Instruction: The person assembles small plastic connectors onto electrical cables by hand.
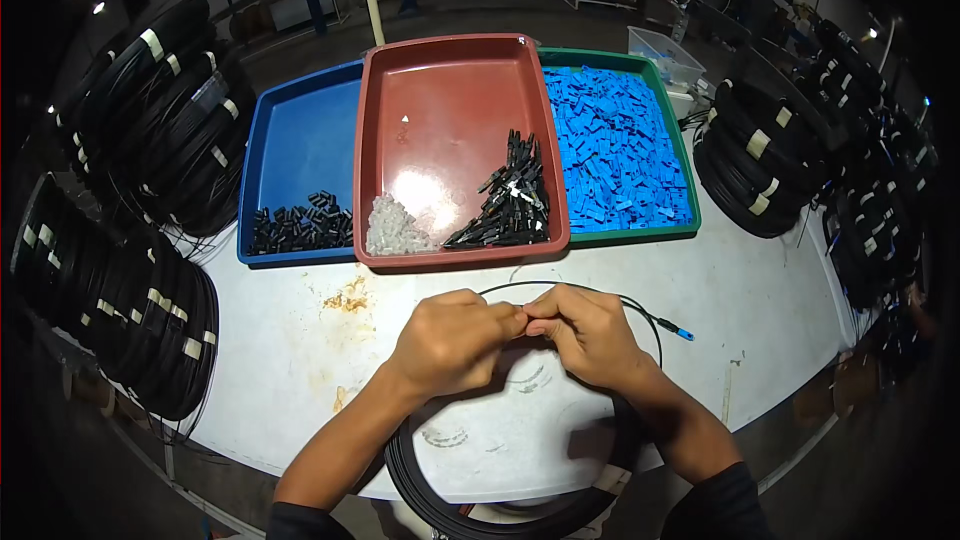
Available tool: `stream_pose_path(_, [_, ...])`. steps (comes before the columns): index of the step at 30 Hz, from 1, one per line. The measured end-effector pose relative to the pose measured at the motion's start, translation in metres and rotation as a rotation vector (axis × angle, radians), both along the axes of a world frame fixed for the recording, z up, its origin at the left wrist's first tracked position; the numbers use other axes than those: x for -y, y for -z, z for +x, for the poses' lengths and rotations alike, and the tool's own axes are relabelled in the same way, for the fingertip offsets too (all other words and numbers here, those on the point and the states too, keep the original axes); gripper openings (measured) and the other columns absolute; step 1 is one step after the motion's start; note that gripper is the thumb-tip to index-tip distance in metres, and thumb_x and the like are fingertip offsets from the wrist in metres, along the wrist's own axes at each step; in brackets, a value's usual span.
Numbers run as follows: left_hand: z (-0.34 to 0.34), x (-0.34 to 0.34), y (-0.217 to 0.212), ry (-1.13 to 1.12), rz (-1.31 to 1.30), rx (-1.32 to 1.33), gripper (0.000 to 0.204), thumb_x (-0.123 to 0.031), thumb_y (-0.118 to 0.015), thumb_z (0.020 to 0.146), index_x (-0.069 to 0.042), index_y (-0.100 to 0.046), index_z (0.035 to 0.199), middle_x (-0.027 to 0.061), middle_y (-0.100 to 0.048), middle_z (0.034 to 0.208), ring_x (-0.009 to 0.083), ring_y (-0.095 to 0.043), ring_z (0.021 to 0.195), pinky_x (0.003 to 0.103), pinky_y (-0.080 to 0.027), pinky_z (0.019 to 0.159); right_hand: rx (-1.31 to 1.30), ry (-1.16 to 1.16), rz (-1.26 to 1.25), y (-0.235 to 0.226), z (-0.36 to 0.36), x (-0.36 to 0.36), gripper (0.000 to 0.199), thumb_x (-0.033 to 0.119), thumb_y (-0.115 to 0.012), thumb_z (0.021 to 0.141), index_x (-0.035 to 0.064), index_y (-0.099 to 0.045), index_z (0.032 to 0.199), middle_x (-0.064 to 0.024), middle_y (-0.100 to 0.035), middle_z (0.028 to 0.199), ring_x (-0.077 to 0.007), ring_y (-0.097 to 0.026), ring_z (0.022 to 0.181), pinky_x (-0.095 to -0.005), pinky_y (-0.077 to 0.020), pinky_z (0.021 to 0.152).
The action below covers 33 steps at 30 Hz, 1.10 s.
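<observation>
The left hand point(450, 340) and right hand point(590, 332) met fingertip to fingertip at the desk's point(760, 310) centre, both pinched on a thin black cable point(560, 286). What sat between the fingertips was hidden. The cable arced from twelve o'clock round to a blue plug point(682, 332) at three o'clock. Both forearms rose from six o'clock over a cable coil point(420, 485). A tug could probably kink the cable or drag the plug off the desk. Beyond stood a red tray point(440, 80).
</observation>
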<state>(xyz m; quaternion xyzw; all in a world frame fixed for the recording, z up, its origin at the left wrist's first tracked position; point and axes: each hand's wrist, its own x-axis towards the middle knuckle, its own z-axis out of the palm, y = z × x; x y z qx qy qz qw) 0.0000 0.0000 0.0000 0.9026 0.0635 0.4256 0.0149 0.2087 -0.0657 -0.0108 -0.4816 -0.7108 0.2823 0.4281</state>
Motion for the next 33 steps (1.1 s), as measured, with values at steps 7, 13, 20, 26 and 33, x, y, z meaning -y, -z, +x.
stream_pose_path(7, [0.012,0.008,0.005,-0.045,-0.684,0.127,0.018,0.001,-0.079,0.077,0.005,-0.077,0.095,0.0172,-0.076,0.085,0.0228,-0.074,0.07,0.03,-0.058,0.066,0.401,0.038,0.649,-0.008,0.001,0.004,0.01,-0.008,-0.068,0.081,-0.0043,-0.064,0.089,-0.0154,-0.07,0.085,-0.0308,-0.071,0.078,-0.0395,-0.056,0.07])
stream_pose_path(13, [0.003,-0.002,0.005,0.018,0.036,0.041,0.023,0.004,-0.078,0.071,0.004,-0.076,0.094,0.0167,-0.076,0.087,0.0226,-0.07,0.064,0.031,-0.057,0.061,0.028,0.061,0.15,-0.006,-0.007,0.005,0.008,-0.009,-0.066,0.086,-0.0038,-0.062,0.091,-0.0175,-0.072,0.088,-0.0309,-0.071,0.077,-0.0369,-0.0561,0.068])
stream_pose_path(20, [0.01,0.002,0.003,0.113,-1.47,0.157,0.014,0.001,-0.077,0.083,0.007,-0.075,0.096,0.0122,-0.077,0.087,0.0147,-0.073,0.073,0.027,-0.058,0.066,0.378,0.038,0.617,-0.001,0.001,0.0,0.017,-0.007,-0.067,0.074,-0.0002,-0.063,0.089,-0.0119,-0.067,0.085,-0.0276,-0.065,0.075,-0.037,-0.052,0.069])
stream_pose_path(26, [0.004,0.003,0.005,-0.016,-0.063,0.047,0.025,0.006,-0.074,0.065,0.0,-0.076,0.089,0.0115,-0.077,0.086,0.0232,-0.068,0.062,0.032,-0.057,0.059,-0.084,0.017,-0.078,0.0,-0.003,0.002,0.01,-0.011,-0.06,0.088,-0.0043,-0.064,0.095,-0.0163,-0.068,0.083,-0.0263,-0.069,0.072,-0.0338,-0.0532,0.061])
stream_pose_path(33, [0.012,0.012,-0.001,0.0,-1.22,0.202,0.018,0.007,-0.077,0.074,0.001,-0.079,0.092,0.0144,-0.076,0.08,0.0247,-0.075,0.072,0.03,-0.061,0.068,0.349,0.051,0.687,-0.005,0.003,0.0,0.029,-0.013,-0.066,0.065,-0.0034,-0.064,0.093,-0.0132,-0.068,0.088,-0.0307,-0.067,0.077,-0.0397,-0.054,0.072])
